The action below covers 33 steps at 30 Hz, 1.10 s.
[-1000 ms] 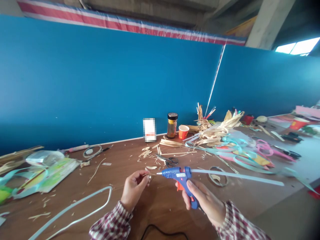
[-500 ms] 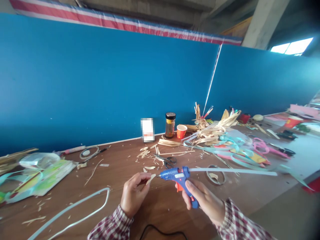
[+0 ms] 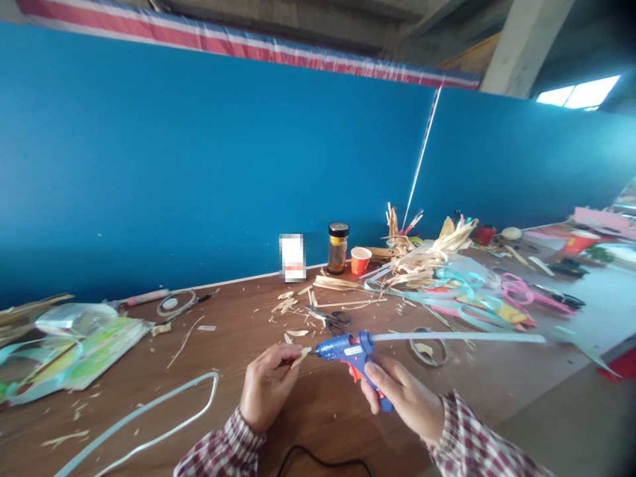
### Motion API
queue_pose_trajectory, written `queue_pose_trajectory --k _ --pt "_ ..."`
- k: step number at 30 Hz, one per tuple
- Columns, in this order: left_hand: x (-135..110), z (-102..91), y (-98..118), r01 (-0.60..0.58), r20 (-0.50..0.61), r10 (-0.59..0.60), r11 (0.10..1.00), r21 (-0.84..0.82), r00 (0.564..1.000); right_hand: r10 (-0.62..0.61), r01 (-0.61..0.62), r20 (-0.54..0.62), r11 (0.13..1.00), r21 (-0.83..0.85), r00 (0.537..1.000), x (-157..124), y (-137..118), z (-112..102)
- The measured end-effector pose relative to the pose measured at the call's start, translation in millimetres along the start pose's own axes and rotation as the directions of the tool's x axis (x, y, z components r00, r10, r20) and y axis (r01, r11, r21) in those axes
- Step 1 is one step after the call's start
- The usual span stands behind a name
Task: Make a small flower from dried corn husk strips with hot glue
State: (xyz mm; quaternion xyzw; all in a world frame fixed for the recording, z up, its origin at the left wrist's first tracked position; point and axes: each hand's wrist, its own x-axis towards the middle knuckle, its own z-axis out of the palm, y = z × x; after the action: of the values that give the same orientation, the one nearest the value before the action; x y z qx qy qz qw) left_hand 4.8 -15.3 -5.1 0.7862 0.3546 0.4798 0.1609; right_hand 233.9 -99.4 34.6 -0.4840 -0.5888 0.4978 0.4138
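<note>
My right hand (image 3: 397,392) is wrapped round the handle of a blue hot glue gun (image 3: 345,348), which has an orange trigger. A long pale glue stick (image 3: 457,338) sticks out of its back end to the right. My left hand (image 3: 271,383) pinches a small pale strip of dried husk (image 3: 301,358) between thumb and fingers. The gun's nozzle points left and is at the strip; whether they touch I cannot tell. Just beyond the gun lie dark-handled scissors (image 3: 334,319) among pale husk scraps (image 3: 285,303).
A black-lidded jar (image 3: 338,250) and an orange paper cup (image 3: 361,261) stand by the blue partition (image 3: 223,159). Dried husks (image 3: 422,265), turquoise ribbon (image 3: 460,285) and pink scissors (image 3: 519,289) crowd the right. A tape ring (image 3: 428,347) lies beneath the glue stick. White tubing (image 3: 149,404) loops at left.
The glue gun has shifted slightly left, its nozzle closer over the husk strip. My left hand keeps its pinch in nearly the same place.
</note>
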Motion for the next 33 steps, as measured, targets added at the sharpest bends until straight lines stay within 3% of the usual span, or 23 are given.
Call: queue_pose_trajectory --k 33 --pt "-2.0 0.2 -2.8 -0.052 0.006 0.052 0.999 -0.004 0.999 0.007 -0.007 0.011 0.999 -0.051 1.0 0.3 4.7 -4.7"
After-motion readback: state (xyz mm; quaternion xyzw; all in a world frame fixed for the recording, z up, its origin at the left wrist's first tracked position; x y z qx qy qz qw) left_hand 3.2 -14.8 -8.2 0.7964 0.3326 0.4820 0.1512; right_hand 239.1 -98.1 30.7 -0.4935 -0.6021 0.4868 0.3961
